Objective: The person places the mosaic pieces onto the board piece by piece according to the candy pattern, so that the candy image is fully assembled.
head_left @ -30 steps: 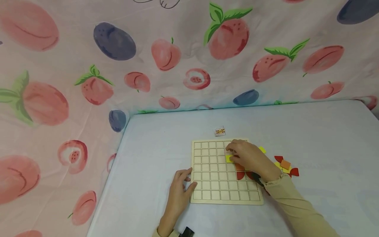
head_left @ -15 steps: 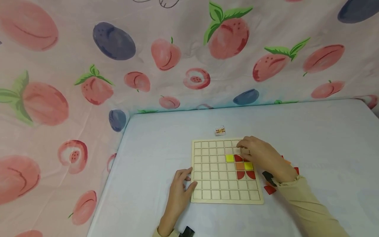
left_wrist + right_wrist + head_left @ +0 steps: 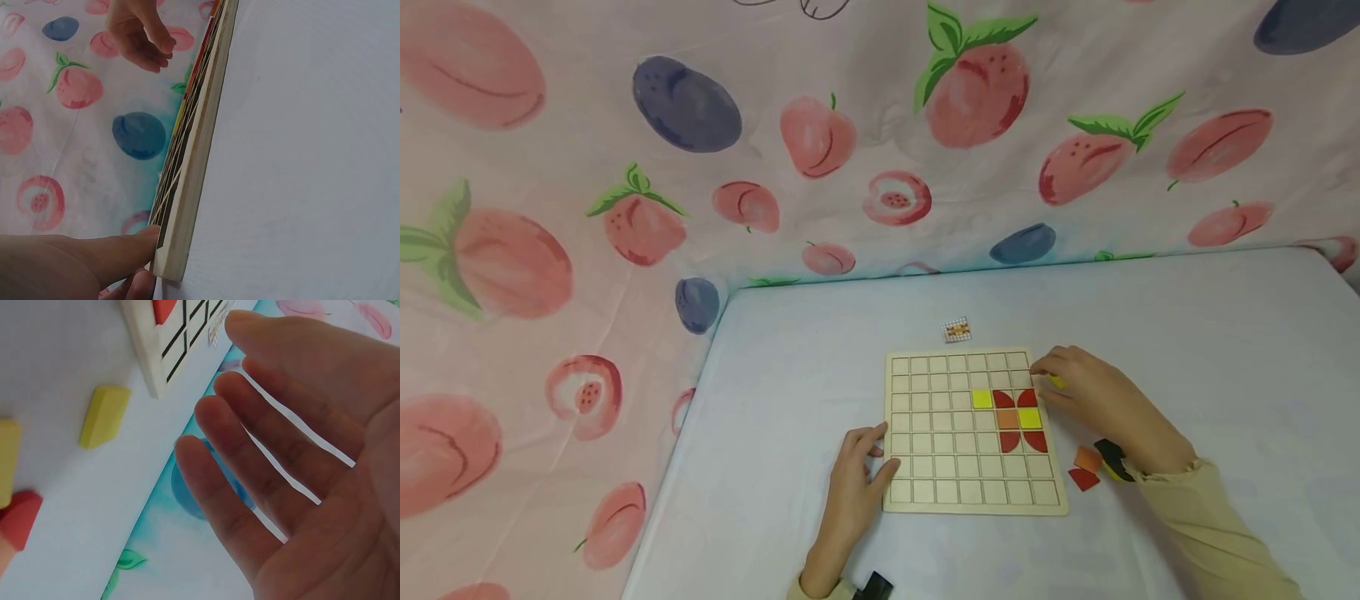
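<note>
A wooden grid board [image 3: 925, 467] lies on the white table. On its right half sit an orange square tile [image 3: 1007, 419], two yellow square tiles [image 3: 982, 399] and several red quarter-round tiles [image 3: 1010, 442]. My left hand [image 3: 855, 475] rests at the board's left edge; in the left wrist view its thumb [image 3: 134, 250] touches the rim. Just past the right edge hovers my right hand [image 3: 1086, 392], its fingers loosely extended and holding nothing in the right wrist view. A loose yellow tile [image 3: 105, 417] lies close by, partly covered by that hand in the head view.
Right of the board lie loose tiles, among them an orange tile [image 3: 1087, 458] and a red tile [image 3: 1083, 479]; the right arm hides others. A small patterned card [image 3: 957, 330] sits behind the board. Fruit-printed cloth [image 3: 895, 200] hangs behind and to the left.
My right hand has moved right, from over the board to just beyond its right edge, uncovering the red, orange and yellow tiles on the grid. The left hand stays in place.
</note>
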Tool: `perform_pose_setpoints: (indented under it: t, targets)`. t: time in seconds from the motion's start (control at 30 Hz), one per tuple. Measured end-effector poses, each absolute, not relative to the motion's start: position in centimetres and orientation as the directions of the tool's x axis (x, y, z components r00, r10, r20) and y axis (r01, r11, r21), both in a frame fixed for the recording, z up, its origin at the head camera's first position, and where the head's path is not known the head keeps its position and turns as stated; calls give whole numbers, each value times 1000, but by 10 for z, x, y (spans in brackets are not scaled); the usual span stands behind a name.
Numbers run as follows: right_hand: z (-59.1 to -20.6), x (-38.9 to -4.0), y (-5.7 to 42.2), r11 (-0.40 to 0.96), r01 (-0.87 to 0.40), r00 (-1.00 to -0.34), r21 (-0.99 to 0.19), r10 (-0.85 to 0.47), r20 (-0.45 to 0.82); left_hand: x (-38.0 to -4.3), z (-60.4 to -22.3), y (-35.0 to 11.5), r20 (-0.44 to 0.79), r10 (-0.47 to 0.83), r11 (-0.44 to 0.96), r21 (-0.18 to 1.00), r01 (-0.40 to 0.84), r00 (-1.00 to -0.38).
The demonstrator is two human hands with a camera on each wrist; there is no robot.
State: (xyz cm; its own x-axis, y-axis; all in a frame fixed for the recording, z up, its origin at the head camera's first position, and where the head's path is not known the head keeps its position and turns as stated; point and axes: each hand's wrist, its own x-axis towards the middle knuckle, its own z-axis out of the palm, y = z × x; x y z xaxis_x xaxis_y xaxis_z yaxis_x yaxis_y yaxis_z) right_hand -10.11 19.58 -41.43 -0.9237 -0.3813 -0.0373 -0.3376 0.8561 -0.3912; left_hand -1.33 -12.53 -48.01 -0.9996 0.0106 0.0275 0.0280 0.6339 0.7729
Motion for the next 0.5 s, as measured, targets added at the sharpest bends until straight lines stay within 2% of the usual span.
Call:
perform_pose_setpoints:
  t: [0.33,0.5]
  targets:
    - [-415,-88,217,871,-357,-918,-337,-394,-45,-14,-480,-124,18,-2,639,769,13,-1000]
    - [-416,-80,227,896,-311,-933,-317,-351,-79,-14,-480,-125,24,3,638,770,20,-1000]
